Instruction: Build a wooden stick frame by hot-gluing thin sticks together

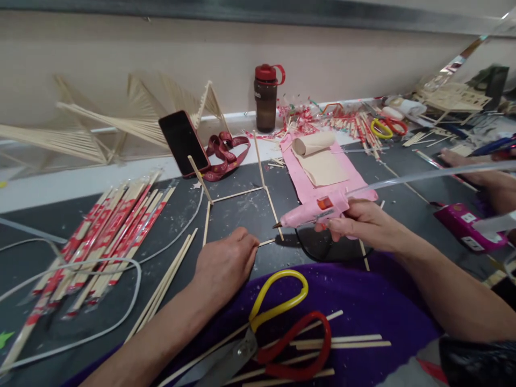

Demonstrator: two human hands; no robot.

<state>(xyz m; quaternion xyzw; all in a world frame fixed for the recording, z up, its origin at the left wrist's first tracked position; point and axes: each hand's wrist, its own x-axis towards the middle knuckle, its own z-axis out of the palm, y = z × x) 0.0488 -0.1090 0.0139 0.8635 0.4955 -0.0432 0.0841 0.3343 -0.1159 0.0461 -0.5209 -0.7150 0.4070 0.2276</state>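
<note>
My right hand is wrapped round a pink hot glue gun, its dark nozzle pointing left at a corner of a stick frame. A clear glue stick trails out of the gun's back. Against the dark tabletop, my left hand pinches a thin wooden stick, whose free end lies close to the frame's right side piece. Two sticks stand up from the frame's far corners. In front of me, scissors with yellow and red handles lie on purple cloth among loose sticks.
Wrapped chopsticks and a white cable lie at left. A phone, a red lanyard and a bottle stand behind. Pink paper holds a cardboard roll. Another person's hand is at right, near a magenta box.
</note>
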